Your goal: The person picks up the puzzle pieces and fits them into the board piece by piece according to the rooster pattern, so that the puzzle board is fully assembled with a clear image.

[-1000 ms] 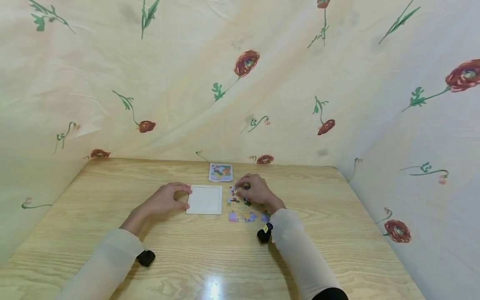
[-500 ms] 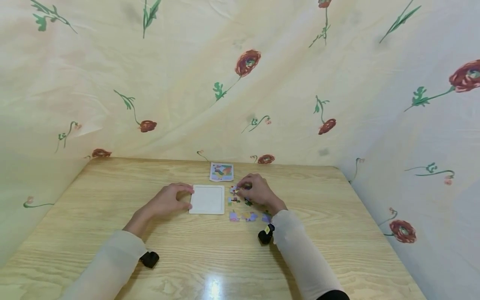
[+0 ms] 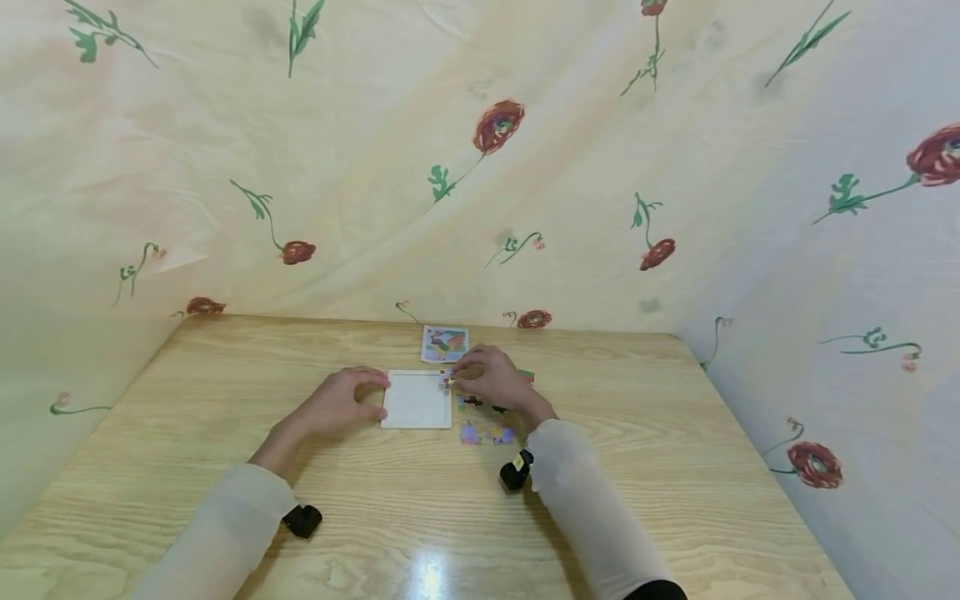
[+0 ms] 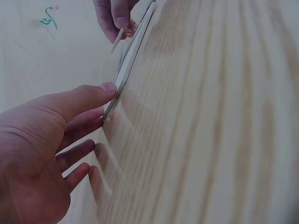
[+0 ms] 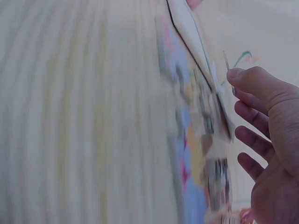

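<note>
In the head view, the left hand (image 3: 341, 402) holds the left edge of a white square puzzle tray (image 3: 416, 404), thumb at the lower corner and fingers at the upper. The left wrist view shows that thumb on the tray's rim (image 4: 126, 70). My right hand (image 3: 495, 379) pinches a small puzzle piece (image 3: 446, 377) between thumb and fingertip, above the tray's upper right corner. In the right wrist view the piece (image 5: 226, 60) appears as a thin edge, raised off the tray. The other right fingers are loosely bent.
Several loose puzzle pieces (image 3: 469, 433) lie on the wooden table (image 3: 375, 508) right of the tray, some partly covered by the right hand. A picture card (image 3: 445, 343) lies behind the tray. Flowered cloth (image 3: 360, 167) hangs beyond the table.
My right hand has lifted a puzzle piece from the loose pieces and moved left with it, over the tray's upper right corner. The left hand has stayed at the tray's edge.
</note>
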`<state>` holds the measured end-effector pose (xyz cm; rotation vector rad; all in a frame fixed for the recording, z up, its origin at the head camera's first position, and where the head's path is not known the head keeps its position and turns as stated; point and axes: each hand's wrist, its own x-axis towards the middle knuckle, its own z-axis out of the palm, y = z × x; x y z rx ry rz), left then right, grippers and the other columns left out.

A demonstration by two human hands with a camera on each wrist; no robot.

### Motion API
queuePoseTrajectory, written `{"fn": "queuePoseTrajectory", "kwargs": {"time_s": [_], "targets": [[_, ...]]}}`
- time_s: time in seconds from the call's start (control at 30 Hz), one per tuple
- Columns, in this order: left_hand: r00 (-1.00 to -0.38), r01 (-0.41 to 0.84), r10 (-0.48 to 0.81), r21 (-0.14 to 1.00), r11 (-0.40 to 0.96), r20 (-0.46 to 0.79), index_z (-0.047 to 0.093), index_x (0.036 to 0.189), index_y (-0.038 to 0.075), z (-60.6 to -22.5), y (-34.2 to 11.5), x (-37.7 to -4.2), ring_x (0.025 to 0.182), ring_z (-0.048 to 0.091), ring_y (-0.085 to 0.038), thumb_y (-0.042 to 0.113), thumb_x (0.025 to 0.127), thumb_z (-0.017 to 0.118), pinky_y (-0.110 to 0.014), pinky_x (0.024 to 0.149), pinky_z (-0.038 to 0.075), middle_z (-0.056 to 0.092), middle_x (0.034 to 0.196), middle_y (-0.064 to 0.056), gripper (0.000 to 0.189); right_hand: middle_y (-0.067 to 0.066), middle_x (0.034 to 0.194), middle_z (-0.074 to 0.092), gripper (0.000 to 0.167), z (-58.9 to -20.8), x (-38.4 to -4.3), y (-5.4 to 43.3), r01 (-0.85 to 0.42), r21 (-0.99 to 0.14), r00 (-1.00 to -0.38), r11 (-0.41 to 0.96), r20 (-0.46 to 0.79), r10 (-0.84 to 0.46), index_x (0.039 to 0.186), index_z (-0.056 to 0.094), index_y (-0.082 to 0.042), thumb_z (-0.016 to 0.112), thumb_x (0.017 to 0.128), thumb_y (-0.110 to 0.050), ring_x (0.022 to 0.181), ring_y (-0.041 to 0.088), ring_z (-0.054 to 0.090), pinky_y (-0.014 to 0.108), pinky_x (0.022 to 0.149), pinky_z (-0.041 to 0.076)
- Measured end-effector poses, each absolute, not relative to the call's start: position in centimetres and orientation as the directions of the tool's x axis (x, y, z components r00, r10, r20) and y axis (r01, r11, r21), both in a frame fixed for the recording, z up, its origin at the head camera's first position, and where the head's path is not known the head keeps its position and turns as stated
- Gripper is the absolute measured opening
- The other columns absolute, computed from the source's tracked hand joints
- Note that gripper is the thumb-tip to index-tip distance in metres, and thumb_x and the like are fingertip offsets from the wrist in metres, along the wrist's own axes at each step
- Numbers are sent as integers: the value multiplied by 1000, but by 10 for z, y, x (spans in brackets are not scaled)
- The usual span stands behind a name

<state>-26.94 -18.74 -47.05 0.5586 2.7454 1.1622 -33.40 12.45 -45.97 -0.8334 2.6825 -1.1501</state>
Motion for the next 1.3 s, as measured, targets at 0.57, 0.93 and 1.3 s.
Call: {"fn": "queuePoseTrajectory", "kwargs": {"time_s": [0.57,0.93,1.3], "targets": [[-928,283,372,712,642,33,68,133,9,-470,-188,-272,147,43,-42,23,90,80,-63,122,32,57,151,-15,46,4,114,76,18,-463,-336,68,-503,-664,-807,554,131,-576,108,79,-11,79,91,-16,113,20,65,38,103,55],[-922,295,385,710,640,37,68,134,10,-471,-190,-269,147,43,-43,22,90,79,-65,122,31,56,151,-14,47,8,114,71,21,-470,-333,53,-421,-706,-857,570,103,-506,107,80,-7,82,87,-12,113,25,65,42,109,53],[-923,303,382,694,653,43,68,133,10,-470,-190,-269,145,44,-44,24,91,79,-66,120,32,57,150,-16,46,4,113,70,21,-475,-334,49,-453,-651,-858,609,133,-496,107,82,-13,84,86,-17,108,21,64,37,97,54]]}}
